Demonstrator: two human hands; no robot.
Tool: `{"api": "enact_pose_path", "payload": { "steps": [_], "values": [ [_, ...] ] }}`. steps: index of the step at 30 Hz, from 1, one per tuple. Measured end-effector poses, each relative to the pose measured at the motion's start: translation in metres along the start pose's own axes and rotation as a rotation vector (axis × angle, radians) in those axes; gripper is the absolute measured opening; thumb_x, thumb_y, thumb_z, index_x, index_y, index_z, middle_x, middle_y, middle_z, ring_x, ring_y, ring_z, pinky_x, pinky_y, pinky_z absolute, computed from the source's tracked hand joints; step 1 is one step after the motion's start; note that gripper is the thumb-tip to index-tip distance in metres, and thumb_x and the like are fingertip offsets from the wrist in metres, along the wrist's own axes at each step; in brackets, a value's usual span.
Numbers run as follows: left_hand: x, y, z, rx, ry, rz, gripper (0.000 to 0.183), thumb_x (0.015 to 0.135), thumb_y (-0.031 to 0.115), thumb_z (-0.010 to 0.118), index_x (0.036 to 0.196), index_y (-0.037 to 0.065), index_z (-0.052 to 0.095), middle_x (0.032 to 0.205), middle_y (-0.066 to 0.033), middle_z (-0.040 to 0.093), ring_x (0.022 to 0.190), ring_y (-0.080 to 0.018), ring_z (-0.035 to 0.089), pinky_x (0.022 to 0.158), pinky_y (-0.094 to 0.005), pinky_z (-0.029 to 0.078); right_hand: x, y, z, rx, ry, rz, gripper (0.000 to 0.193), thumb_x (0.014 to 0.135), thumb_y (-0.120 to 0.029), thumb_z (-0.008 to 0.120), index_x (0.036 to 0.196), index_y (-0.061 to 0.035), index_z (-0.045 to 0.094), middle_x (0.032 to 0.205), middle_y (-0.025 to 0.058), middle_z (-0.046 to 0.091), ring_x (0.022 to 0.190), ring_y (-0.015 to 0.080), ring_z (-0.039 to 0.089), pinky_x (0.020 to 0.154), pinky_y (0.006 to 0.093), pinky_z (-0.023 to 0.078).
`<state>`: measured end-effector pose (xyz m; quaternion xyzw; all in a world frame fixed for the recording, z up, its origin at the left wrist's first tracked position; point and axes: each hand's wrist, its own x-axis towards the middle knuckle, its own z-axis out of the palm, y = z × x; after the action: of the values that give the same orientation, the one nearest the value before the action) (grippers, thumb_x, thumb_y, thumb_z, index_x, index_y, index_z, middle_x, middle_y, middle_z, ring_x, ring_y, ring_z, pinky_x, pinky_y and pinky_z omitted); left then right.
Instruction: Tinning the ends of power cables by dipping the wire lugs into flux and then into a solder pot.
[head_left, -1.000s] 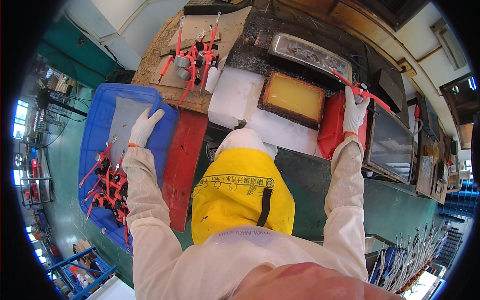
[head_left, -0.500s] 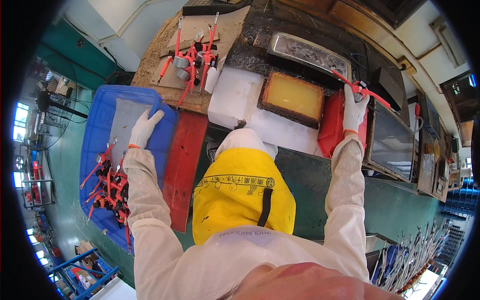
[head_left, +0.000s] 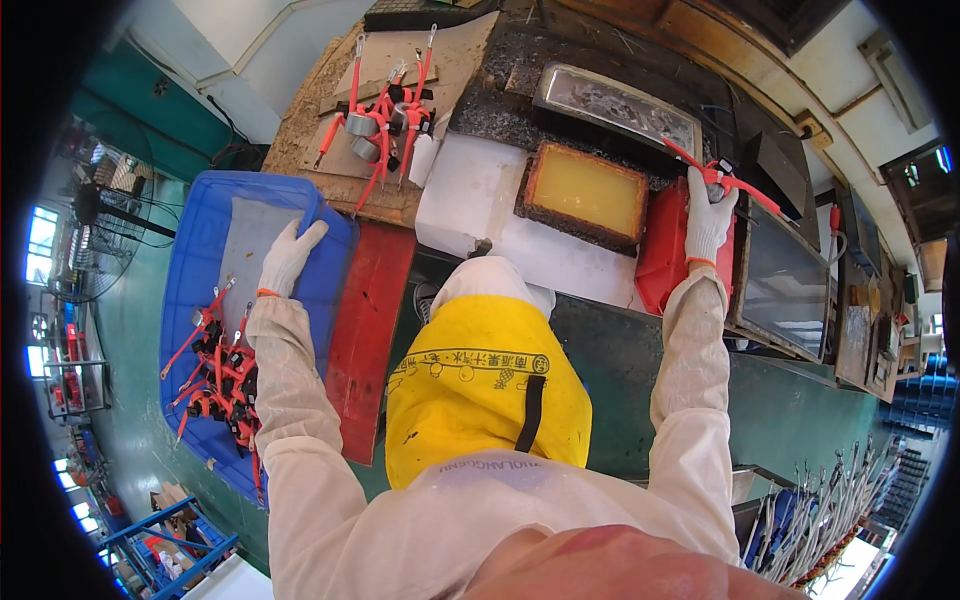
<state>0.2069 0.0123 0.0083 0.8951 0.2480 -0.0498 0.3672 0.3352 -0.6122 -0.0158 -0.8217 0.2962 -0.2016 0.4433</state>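
Note:
My right hand [head_left: 708,222], in a white glove, grips a red cable assembly [head_left: 722,180] with a grey part at its middle. I hold it above a red bin [head_left: 662,250]. My left hand [head_left: 289,258], gloved too, is over the near inner side of the large blue bin [head_left: 335,232]; its fingers are stretched out, with nothing visible in them. Whether it touches the bin wall I cannot tell. Several red cable assemblies [head_left: 222,375] lie heaped in the blue bin. Another pile of cable assemblies [head_left: 385,125] sits on cardboard on the bench.
A rectangular pot of yellow liquid [head_left: 588,197] stands on the bench, beside a white sheet [head_left: 470,190]. Behind it is a long metal tray [head_left: 625,105]. A red board [head_left: 365,345] runs between the blue bin and my legs. A glass-fronted cabinet [head_left: 785,290] stands at right.

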Motion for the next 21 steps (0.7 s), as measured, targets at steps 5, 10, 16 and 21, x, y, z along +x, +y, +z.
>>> {"api": "enact_pose_path", "payload": {
  "steps": [5,10,16,21],
  "values": [
    [-0.003,0.001,-0.002,0.015,0.009,-0.006,0.072,0.087,0.055,0.063,0.137,0.004,0.057,0.122,-0.0151,0.067,0.111,-0.0251,0.064,0.097,-0.0344,0.045,-0.004,-0.004,0.0,0.002,-0.003,-0.004,0.103,0.068,-0.067,0.074,0.15,-0.0153,0.038,0.132,0.0197,0.061,0.122,0.0359,0.058,0.101,0.044,0.042],
    [0.001,-0.003,-0.001,-0.026,-0.022,-0.005,0.074,0.086,0.056,0.063,0.137,0.003,0.056,0.123,-0.016,0.067,0.112,-0.026,0.063,0.098,-0.0346,0.045,-0.002,0.0,0.001,0.002,0.028,-0.033,0.102,0.068,-0.067,0.074,0.149,-0.0153,0.038,0.131,0.0196,0.061,0.122,0.0358,0.058,0.101,0.0435,0.042],
    [0.011,-0.016,0.0,0.015,-0.005,-0.019,0.077,0.086,0.058,0.062,0.139,0.003,0.054,0.126,-0.0178,0.066,0.116,-0.0281,0.062,0.1,-0.035,0.044,-0.008,-0.008,0.0,0.012,0.009,-0.002,0.101,0.068,-0.066,0.074,0.148,-0.0151,0.039,0.129,0.0193,0.062,0.119,0.035,0.06,0.1,0.0433,0.043],
    [0.004,-0.01,-0.002,0.013,-0.027,-0.036,0.078,0.086,0.058,0.062,0.14,0.002,0.054,0.128,-0.018,0.065,0.117,-0.0285,0.062,0.101,-0.035,0.044,-0.016,-0.019,-0.003,0.042,-0.015,0.019,0.102,0.068,-0.066,0.075,0.149,-0.0147,0.039,0.127,0.0186,0.063,0.116,0.0337,0.061,0.099,0.0427,0.043]
  ]
}}
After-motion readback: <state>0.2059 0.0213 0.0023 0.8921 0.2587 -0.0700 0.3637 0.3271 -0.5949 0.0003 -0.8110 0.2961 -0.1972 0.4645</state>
